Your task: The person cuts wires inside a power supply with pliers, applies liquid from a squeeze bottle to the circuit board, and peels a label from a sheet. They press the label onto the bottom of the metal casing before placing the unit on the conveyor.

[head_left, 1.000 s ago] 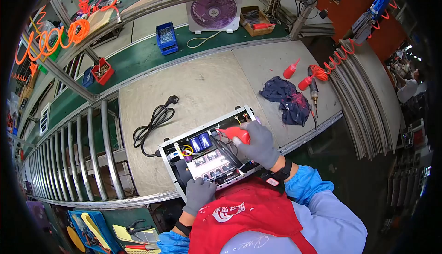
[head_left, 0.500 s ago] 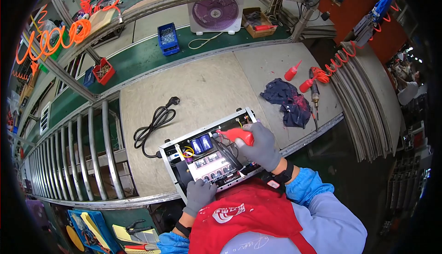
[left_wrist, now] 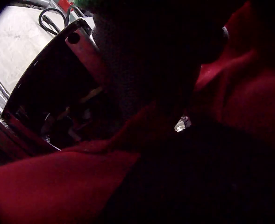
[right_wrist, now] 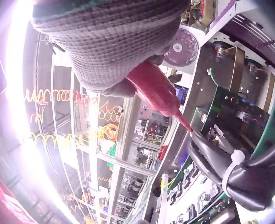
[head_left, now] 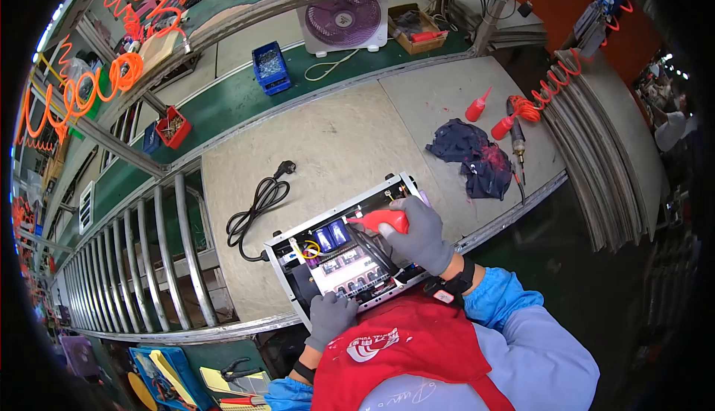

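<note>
An uncovered metal-framed electronic unit [head_left: 350, 262] lies at the table's front edge, showing blue capacitors [head_left: 331, 236] and a white board. My gloved right hand [head_left: 418, 236] grips a red squeeze bottle [head_left: 386, 221] above it, nozzle pointing left. In the right wrist view the red bottle [right_wrist: 156, 91] has its thin tip at black sleeved wires [right_wrist: 221, 163] bound with a white cable tie [right_wrist: 232, 172]. My gloved left hand [head_left: 331, 320] rests on the unit's near left edge; its fingertips partly cover the rim. The left wrist view is too dark to show the fingers.
A black power cord [head_left: 257, 214] lies left of the unit. To the right are a dark stained cloth [head_left: 473, 158], two red bottles [head_left: 478, 106] and an electric screwdriver [head_left: 518, 139]. Metal rollers [head_left: 156, 251] adjoin the table on the left. Behind stands a fan [head_left: 342, 22].
The head view has shifted slightly, moving the table and unit a little to the right in it. The right hand still holds the bottle over the unit; the left hand stays at its edge.
</note>
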### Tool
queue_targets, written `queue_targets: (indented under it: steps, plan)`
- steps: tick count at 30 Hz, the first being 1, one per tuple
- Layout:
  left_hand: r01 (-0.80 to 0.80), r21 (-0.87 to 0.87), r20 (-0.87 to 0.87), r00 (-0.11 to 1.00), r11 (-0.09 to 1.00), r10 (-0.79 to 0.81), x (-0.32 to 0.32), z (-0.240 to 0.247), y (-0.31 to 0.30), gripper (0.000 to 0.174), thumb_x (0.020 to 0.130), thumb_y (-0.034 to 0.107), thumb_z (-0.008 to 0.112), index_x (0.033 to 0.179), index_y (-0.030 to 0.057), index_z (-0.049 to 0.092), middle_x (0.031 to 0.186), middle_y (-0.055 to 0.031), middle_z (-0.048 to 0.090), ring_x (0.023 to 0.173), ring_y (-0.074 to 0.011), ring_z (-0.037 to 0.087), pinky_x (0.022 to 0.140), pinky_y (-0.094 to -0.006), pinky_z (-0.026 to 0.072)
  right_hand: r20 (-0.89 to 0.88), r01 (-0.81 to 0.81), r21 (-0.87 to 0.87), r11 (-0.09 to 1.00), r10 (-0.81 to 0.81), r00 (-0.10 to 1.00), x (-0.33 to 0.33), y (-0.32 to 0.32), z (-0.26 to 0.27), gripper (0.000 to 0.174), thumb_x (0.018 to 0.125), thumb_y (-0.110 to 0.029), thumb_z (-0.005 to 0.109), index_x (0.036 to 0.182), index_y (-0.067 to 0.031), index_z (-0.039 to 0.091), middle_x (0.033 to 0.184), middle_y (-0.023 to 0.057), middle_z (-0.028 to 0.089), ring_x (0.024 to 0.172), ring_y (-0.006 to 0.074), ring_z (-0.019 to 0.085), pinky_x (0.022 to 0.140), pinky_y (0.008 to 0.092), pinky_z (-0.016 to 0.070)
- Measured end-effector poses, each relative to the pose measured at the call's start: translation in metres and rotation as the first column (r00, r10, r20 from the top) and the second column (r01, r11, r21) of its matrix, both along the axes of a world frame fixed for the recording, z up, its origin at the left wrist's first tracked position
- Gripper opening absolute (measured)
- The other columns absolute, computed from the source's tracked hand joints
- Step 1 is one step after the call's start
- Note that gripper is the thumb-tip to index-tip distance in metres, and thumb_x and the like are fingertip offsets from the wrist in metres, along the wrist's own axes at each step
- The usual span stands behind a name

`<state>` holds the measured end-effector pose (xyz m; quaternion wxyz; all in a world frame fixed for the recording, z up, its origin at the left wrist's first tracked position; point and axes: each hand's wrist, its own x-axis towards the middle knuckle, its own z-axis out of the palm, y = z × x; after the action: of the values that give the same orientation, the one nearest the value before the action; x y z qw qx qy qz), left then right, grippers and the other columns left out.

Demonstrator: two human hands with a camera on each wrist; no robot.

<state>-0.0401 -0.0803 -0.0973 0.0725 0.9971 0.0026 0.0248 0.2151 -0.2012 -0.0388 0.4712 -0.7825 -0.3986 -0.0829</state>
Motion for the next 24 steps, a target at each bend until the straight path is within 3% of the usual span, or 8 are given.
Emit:
queue_targets:
  steps: [18, 21, 24]
  plan:
    - [-0.031, 0.006, -0.020, 0.999, 1.000, 0.031, 0.001, 0.001, -0.003, 0.013, 0.074, 0.029, 0.068, 0.082, 0.0191, 0.064, 0.072, 0.0035, 0.063, 0.078, -0.0216, 0.061, 0.061, -0.0411, 0.0392, -0.013, -0.024, 0.039, 0.999, 0.024, 1.000, 0.012, 0.000, -0.009, 0.035, 0.074, -0.018, 0.080, 0.100, -0.0019, 0.062, 0.087, 0.0159, 0.064, 0.077, 0.0356, 0.066, 0.066, 0.0431, 0.0532]
    - [-0.038, 0.011, -0.027, 0.999, 0.999, 0.039, 0.001, 0.000, -0.003, 0.014, 0.073, 0.029, 0.069, 0.082, 0.0199, 0.065, 0.072, 0.0038, 0.063, 0.078, -0.0215, 0.061, 0.061, -0.0409, 0.0394, -0.089, -0.042, -0.042, 0.998, 0.038, 0.995, 0.013, -0.001, -0.011, 0.037, 0.076, -0.018, 0.081, 0.103, -0.0022, 0.063, 0.095, 0.0160, 0.067, 0.085, 0.0346, 0.069, 0.074, 0.0411, 0.0555]
    - [-0.037, 0.022, -0.031, 0.999, 0.999, 0.038, 0.001, -0.001, -0.003, 0.015, 0.073, 0.030, 0.070, 0.082, 0.0199, 0.065, 0.072, 0.0038, 0.063, 0.077, -0.0215, 0.060, 0.061, -0.0408, 0.0395, -0.082, -0.040, -0.028, 0.999, 0.037, 0.996, 0.015, -0.001, -0.012, 0.036, 0.076, -0.018, 0.081, 0.103, -0.0022, 0.062, 0.094, 0.0160, 0.066, 0.084, 0.0348, 0.068, 0.073, 0.0414, 0.0551]
